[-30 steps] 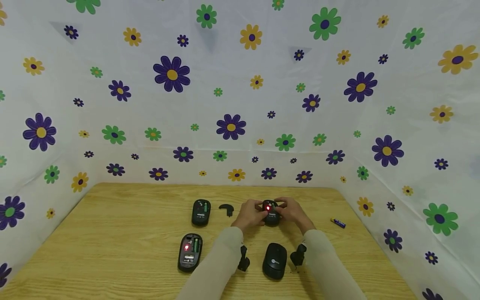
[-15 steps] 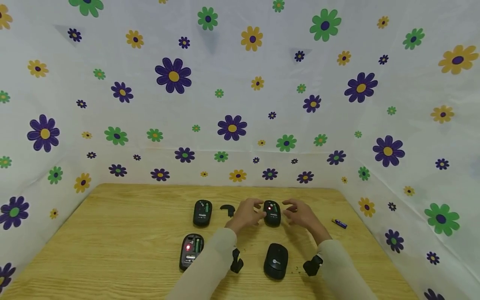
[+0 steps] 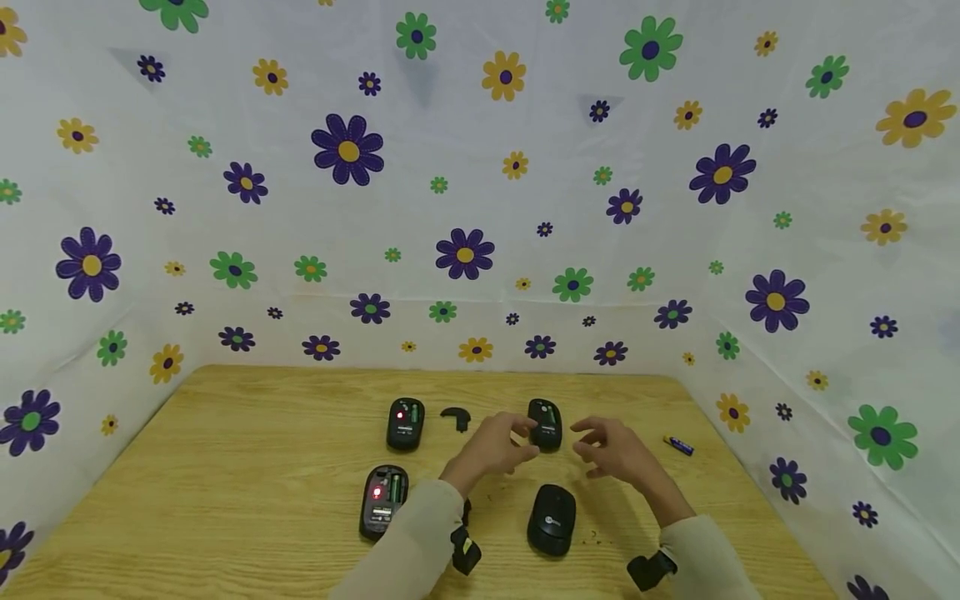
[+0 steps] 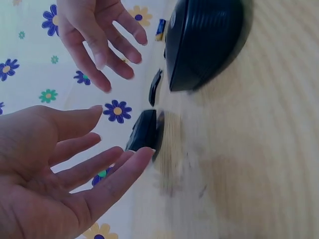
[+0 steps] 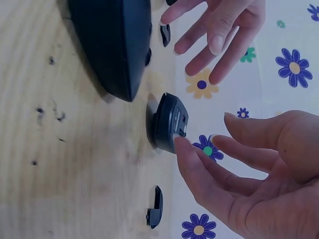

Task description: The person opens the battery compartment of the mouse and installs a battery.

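Observation:
An upturned black computer mouse [image 3: 545,423], its battery bay uncovered and a green battery inside, lies at the back right of the table. My left hand [image 3: 491,450] hovers at its left front, fingers loosely bent and holding nothing. To the right of this mouse, my right hand [image 3: 618,454] is also empty, fingers spread and relaxed in the right wrist view. A curved black battery cover [image 5: 155,209] lies beyond the right hand, hidden behind it in the head view. Nearer me, between the forearms, another black mouse [image 3: 551,521] rests right side up.
Two more upturned mice lie at left, a rear mouse [image 3: 406,423] and a front mouse [image 3: 382,500] partly covered by the left sleeve; both glow red. A loose cover [image 3: 456,418] sits at the back, a blue battery [image 3: 678,446] at right. Dark crumbs [image 5: 60,117] dot the table.
Both hands have let go of the back right mouse, moved apart and drawn back toward me. Its red light no longer shows; the rear left mouse now shows one.

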A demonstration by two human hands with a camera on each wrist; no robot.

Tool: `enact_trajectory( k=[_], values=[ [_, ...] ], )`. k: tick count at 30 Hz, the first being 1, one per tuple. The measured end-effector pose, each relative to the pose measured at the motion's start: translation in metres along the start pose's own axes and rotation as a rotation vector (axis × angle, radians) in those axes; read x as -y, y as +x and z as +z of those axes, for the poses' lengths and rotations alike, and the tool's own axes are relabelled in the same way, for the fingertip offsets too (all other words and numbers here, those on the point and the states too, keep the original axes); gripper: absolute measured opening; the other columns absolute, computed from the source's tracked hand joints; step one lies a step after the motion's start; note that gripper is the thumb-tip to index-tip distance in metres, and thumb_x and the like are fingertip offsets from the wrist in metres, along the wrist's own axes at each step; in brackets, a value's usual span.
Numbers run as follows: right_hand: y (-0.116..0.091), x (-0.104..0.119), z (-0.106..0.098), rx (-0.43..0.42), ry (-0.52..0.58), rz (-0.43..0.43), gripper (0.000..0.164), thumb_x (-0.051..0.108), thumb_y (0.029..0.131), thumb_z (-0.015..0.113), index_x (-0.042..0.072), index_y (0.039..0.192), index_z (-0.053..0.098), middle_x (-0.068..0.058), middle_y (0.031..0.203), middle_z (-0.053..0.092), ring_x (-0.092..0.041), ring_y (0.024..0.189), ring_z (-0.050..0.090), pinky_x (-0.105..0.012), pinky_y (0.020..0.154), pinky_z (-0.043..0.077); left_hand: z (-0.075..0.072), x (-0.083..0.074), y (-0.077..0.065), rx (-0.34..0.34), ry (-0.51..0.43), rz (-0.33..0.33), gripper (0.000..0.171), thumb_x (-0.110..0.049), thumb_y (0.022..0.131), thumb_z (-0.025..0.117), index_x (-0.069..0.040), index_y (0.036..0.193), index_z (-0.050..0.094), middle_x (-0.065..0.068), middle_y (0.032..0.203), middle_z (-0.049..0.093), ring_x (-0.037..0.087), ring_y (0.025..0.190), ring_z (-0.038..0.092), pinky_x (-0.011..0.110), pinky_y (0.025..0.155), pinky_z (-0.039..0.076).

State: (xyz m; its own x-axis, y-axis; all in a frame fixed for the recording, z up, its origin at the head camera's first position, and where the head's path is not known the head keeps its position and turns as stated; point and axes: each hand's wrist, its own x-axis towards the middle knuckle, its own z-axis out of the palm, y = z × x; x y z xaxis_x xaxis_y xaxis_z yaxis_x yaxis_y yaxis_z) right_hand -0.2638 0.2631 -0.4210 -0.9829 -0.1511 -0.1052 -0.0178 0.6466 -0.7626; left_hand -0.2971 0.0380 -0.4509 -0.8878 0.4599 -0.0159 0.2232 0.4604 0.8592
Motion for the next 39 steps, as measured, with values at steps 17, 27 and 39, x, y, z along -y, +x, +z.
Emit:
enact_trajectory(
  k=[17,27,39],
  values=[
    [-0.024,-0.006,0.021,0.042,0.037,0.067,0.035,0.004,0.098,0.067,-0.007,0.131,0.061,-0.025,0.112,0.068,-0.025,0.077,0.072,-0.041,0.065,0.067,0.02,0.007,-0.02,0.03,-0.03,0.03,0.041,-0.013,0.096,0.072,-0.004,0.136,0.065,0.021,0.13,0.067,0.031,0.103,0.073,0.03,0.061,0.063],
    [-0.03,-0.01,0.029,0.035,0.011,0.123,0.032,0.005,0.095,0.071,-0.002,0.126,0.066,-0.019,0.11,0.071,-0.022,0.08,0.073,-0.039,0.065,0.067,0.025,0.009,-0.029,0.05,0.027,0.028,0.043,-0.012,0.094,0.076,-0.005,0.135,0.065,0.022,0.126,0.067,0.032,0.102,0.073,0.031,0.063,0.063],
    [-0.032,-0.011,0.04,0.031,-0.023,0.108,0.03,0.005,0.093,0.074,0.0,0.122,0.068,-0.015,0.105,0.071,-0.02,0.083,0.072,-0.036,0.062,0.065,0.026,0.003,-0.038,0.107,-0.074,-0.044,0.046,-0.007,0.093,0.076,-0.005,0.137,0.063,0.023,0.128,0.064,0.033,0.102,0.071,0.035,0.053,0.063]
  ],
)
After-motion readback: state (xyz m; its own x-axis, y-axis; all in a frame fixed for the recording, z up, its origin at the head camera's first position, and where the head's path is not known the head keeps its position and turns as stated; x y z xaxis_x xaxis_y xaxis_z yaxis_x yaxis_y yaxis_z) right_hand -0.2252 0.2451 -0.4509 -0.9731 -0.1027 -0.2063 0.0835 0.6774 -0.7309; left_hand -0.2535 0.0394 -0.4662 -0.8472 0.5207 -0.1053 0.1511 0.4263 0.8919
